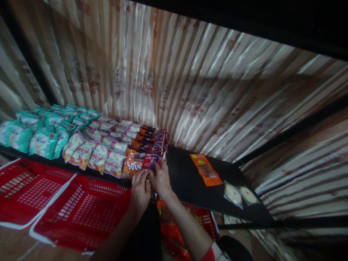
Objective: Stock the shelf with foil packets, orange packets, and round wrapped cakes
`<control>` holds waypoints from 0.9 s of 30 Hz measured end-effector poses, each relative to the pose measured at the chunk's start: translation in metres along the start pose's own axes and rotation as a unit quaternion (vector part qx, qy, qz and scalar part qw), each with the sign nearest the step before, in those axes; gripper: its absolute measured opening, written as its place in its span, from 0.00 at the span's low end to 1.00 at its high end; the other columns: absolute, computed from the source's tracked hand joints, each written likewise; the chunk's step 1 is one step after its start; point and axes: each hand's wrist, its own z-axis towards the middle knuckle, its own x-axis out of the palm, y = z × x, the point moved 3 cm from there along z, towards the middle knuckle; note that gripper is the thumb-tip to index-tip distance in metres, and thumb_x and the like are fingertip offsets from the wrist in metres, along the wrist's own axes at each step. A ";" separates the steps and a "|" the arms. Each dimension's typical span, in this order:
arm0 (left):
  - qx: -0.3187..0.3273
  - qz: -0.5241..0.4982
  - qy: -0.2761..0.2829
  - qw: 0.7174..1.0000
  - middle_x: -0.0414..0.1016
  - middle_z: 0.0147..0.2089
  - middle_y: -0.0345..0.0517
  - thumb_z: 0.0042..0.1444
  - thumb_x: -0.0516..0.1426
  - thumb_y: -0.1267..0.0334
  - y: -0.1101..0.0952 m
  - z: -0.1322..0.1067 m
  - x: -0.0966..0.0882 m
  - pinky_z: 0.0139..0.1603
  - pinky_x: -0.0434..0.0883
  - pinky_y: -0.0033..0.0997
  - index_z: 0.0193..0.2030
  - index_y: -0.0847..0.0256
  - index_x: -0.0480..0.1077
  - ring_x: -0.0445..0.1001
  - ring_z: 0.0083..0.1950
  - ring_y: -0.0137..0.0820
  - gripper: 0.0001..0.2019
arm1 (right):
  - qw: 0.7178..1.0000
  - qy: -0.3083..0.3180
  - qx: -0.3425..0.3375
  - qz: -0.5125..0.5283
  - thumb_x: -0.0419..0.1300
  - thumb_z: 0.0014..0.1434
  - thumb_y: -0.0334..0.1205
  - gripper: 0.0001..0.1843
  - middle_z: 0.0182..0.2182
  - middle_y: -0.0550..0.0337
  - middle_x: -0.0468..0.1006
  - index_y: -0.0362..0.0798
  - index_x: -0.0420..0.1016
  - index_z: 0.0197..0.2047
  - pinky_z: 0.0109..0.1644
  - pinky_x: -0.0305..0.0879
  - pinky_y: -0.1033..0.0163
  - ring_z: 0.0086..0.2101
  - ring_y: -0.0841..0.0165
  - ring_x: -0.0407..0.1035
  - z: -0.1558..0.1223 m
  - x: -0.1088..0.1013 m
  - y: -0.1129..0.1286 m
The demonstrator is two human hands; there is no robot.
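Note:
Both my hands meet at the front edge of a black shelf (190, 181). My left hand (140, 192) and my right hand (161, 179) have their fingers curled on a purple snack packet (150, 160) at the front of a row of dark packets. Beside it on the left lies an orange packet (133, 163). Further left run rows of white-and-red striped packets (99, 156) and teal packets (43, 143), all lying flat on the shelf.
A flat orange packet (206, 169) and two clear packets with pale round contents (240, 195) lie on the shelf's right part. Red plastic baskets (81, 210) stand below the shelf; one under my arms holds orange packets (174, 232). A striped curtain (190, 79) hangs behind.

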 end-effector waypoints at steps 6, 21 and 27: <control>-0.035 -0.082 0.047 0.995 0.63 0.62 0.54 0.61 0.41 0.63 0.004 0.016 0.014 0.65 0.57 0.45 0.59 0.64 0.62 0.59 0.64 0.36 0.22 | 1.000 0.001 -0.019 -0.018 0.52 0.56 0.37 0.23 0.61 0.40 0.57 0.39 0.69 0.55 0.58 0.57 0.50 0.56 0.52 0.57 -0.001 -0.003 0.000; -0.017 -0.073 0.098 0.992 0.57 0.66 0.53 0.63 0.39 0.60 0.014 0.033 0.044 0.68 0.53 0.46 0.61 0.65 0.59 0.50 0.68 0.33 0.23 | 0.996 -0.079 -0.036 0.011 0.50 0.56 0.32 0.19 0.63 0.45 0.53 0.42 0.75 0.49 0.61 0.51 0.48 0.61 0.54 0.47 0.001 -0.001 -0.014; 0.071 0.044 0.067 0.994 0.56 0.65 0.59 0.59 0.44 0.65 0.014 0.028 0.053 0.66 0.56 0.50 0.63 0.68 0.56 0.51 0.68 0.40 0.24 | 0.990 -0.084 -0.107 -0.029 0.48 0.58 0.33 0.19 0.64 0.49 0.52 0.43 0.73 0.50 0.62 0.49 0.47 0.64 0.56 0.38 0.023 -0.010 -0.006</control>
